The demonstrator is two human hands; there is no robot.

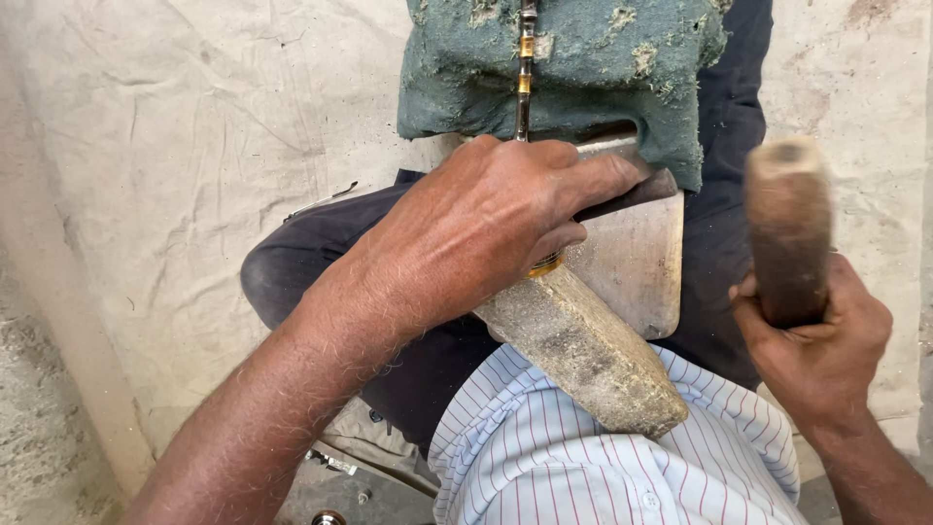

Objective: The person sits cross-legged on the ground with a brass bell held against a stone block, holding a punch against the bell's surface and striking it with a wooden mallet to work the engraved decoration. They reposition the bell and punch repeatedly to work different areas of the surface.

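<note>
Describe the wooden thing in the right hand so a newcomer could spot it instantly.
Start at the green cloth pad at top centre, then look down to the right edge. There the right hand grips a thick, round, brown wooden handle, upright and motion-blurred, unlike the flat grey wedge-shaped block under the left hand.

Your left hand [486, 228] hides the tool's middle where it meets the wooden handle [583, 355], the mallet [789, 228] is motion-blurred, and the thin rod [526, 68] runs off the top edge
</note>
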